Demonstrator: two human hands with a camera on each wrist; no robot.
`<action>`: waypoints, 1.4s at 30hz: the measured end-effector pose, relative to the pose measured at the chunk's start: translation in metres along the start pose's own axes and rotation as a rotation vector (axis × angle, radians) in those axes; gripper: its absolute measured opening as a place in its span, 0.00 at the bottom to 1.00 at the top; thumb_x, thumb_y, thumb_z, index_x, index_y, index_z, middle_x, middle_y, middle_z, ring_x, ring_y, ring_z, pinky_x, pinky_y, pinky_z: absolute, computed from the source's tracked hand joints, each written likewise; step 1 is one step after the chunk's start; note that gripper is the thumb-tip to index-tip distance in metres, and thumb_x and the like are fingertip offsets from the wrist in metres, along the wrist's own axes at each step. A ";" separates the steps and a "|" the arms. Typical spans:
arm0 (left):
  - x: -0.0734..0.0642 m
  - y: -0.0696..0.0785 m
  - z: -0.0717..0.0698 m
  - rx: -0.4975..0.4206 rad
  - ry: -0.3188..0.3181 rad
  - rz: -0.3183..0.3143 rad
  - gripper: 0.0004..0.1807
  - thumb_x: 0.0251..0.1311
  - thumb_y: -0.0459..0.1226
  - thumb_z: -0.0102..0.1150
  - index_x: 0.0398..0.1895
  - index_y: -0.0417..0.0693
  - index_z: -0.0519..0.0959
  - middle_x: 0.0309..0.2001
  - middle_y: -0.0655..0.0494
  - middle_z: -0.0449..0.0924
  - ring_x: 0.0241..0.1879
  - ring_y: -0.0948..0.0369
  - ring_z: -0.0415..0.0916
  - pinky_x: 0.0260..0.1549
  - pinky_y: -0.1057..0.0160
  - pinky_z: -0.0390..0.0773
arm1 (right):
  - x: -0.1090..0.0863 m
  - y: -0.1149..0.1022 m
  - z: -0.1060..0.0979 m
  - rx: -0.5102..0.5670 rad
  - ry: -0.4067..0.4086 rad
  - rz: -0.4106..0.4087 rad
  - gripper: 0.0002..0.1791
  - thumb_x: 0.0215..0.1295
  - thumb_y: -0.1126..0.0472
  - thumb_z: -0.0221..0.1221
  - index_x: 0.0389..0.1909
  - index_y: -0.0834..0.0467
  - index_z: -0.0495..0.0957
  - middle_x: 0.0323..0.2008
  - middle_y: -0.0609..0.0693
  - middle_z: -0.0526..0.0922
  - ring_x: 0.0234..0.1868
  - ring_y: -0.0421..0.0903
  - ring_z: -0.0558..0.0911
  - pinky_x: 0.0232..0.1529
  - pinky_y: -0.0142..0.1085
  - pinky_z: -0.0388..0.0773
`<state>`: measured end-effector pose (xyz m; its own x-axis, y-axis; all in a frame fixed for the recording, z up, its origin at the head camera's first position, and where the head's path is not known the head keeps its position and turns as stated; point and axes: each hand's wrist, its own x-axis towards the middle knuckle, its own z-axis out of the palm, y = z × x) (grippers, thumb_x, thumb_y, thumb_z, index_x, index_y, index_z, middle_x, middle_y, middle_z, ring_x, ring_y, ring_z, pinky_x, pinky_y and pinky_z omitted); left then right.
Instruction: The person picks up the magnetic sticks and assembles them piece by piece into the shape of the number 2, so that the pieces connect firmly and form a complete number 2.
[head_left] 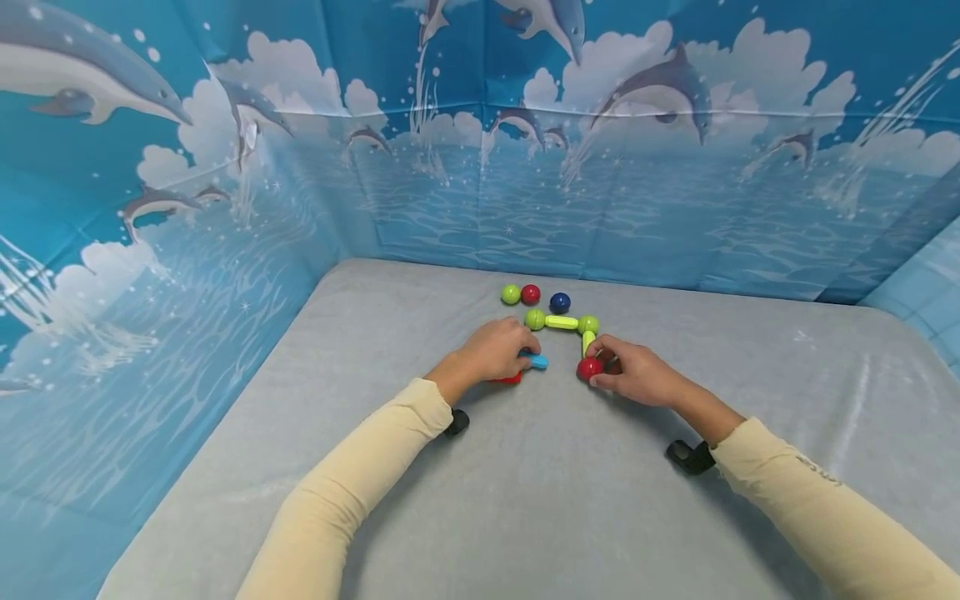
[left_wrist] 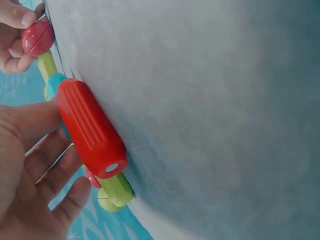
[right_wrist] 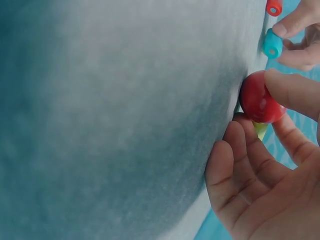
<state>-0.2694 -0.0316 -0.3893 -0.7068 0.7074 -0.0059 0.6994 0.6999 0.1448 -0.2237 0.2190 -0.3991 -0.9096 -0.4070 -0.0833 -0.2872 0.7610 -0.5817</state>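
Observation:
My right hand pinches a red ball between thumb and fingers at the near end of a linked chain. From that ball a light green rod runs back to a green ball. A second green rod joins it to another green ball on the left. Between thumb and fingers my left hand pinches a light blue rod, its free end facing the chain. Beside the left thumb lies a ribbed red rod with a silvery disc in its end.
Behind the chain sit a loose green ball, a red ball and a dark blue ball. Past the red rod another green piece shows. The grey-covered table meets a dolphin-print curtain at its back and left.

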 end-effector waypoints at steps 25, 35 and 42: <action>0.021 0.014 -0.004 -0.079 -0.038 -0.022 0.10 0.66 0.42 0.61 0.47 0.58 0.86 0.44 0.65 0.85 0.42 0.66 0.76 0.48 0.64 0.78 | 0.000 0.004 -0.002 -0.016 0.012 -0.038 0.17 0.65 0.62 0.63 0.52 0.59 0.72 0.45 0.58 0.82 0.41 0.48 0.80 0.39 0.37 0.78; 0.026 0.015 -0.004 -0.056 -0.069 -0.038 0.11 0.67 0.43 0.60 0.50 0.60 0.85 0.48 0.65 0.85 0.49 0.65 0.77 0.54 0.63 0.78 | 0.004 0.005 -0.001 -0.010 0.015 -0.050 0.17 0.64 0.63 0.63 0.51 0.59 0.72 0.44 0.58 0.82 0.40 0.48 0.80 0.37 0.36 0.77; 0.027 0.019 0.002 -0.098 -0.082 -0.044 0.11 0.67 0.42 0.61 0.49 0.59 0.86 0.48 0.65 0.85 0.48 0.66 0.77 0.53 0.62 0.78 | 0.005 0.005 0.000 0.000 0.006 -0.045 0.16 0.65 0.63 0.63 0.51 0.59 0.72 0.44 0.58 0.82 0.41 0.49 0.81 0.38 0.36 0.78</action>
<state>-0.2753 0.0007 -0.3888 -0.7227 0.6846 -0.0951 0.6512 0.7206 0.2381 -0.2296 0.2206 -0.4026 -0.8976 -0.4376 -0.0528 -0.3275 0.7424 -0.5845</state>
